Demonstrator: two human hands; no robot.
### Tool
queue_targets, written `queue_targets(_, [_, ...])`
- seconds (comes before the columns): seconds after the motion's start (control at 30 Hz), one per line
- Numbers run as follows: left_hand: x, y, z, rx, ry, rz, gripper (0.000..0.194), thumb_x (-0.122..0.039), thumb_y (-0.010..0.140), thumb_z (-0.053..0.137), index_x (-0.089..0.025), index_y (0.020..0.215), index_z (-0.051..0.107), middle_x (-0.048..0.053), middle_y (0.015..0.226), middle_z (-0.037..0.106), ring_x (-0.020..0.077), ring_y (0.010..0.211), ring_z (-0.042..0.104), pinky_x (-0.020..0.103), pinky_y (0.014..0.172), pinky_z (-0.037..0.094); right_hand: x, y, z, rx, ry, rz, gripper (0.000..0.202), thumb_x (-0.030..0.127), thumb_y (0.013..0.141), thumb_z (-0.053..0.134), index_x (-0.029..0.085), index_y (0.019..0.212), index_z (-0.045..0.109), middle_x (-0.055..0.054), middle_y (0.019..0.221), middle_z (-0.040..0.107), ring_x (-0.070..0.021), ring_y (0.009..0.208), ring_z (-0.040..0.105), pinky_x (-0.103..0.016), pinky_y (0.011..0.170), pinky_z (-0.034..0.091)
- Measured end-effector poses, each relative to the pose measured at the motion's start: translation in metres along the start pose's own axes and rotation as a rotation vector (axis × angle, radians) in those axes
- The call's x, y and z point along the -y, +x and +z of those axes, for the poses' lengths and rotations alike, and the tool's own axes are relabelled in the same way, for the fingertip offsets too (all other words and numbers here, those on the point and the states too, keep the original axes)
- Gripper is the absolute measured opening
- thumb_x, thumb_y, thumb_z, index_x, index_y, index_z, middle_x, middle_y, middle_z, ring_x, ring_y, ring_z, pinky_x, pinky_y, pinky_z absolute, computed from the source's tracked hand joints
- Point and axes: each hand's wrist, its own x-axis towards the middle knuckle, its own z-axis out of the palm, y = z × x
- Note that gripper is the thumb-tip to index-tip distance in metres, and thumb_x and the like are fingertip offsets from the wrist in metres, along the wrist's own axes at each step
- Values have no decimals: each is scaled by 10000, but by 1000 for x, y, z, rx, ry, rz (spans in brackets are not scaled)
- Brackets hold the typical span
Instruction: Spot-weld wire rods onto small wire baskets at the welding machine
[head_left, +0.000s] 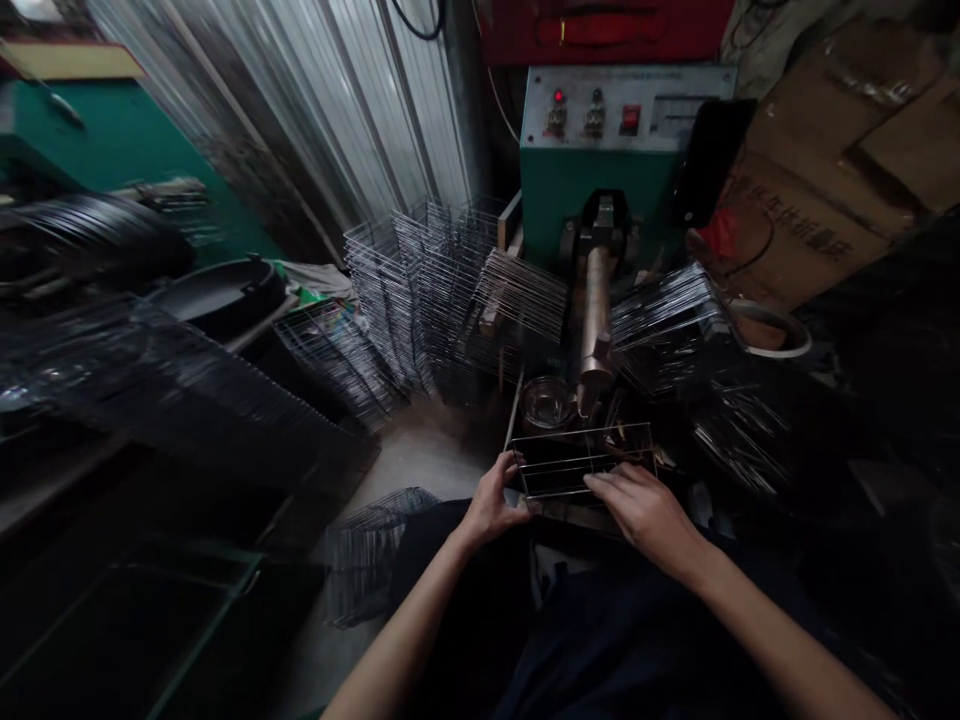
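A small rectangular wire rack (581, 432) with thin crossbars is held level in front of my body. My left hand (495, 508) grips its left end, with fingers curled at the corner and the thumb below. On the near right side, my right hand (646, 512) is closed over the wires, its fingertips on a crossbar. Just beyond the rack, the thick metal arm (597, 320) of a green spot welding machine (600, 170) points down, its tip close to the far wire. A round glass-like dish (547, 402) sits behind the rack's left part.
Bent wire panels (401, 290) stand stacked at the left. Loose wire rods (667, 310) lie right of the welding arm, bundled rods (525, 290) left of it. More wire racks (375, 545) rest on the floor by my leg. Cardboard boxes (817, 200) lean at the right.
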Motion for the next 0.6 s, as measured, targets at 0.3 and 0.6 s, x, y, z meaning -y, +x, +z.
queue_targets(0.3, [-1,8,-5,-6,32,58,746,-190,646,775,-226,1304,424,92,1296,564,255,1220,581,426,1086,457,-6,1,7,-44,-15,-15,382,54,952,463,146,1290,617,-86,1152,728,-225,990,677,-401,885,573])
queue_targets(0.6, [-10,21,-2,6,-34,49,739,-181,628,789,-219,1274,434,109,1290,577,255,1192,609,403,1030,492,-20,3,12,-28,-69,46,389,51,942,490,179,1284,621,-57,1190,721,-220,1021,686,-406,938,541])
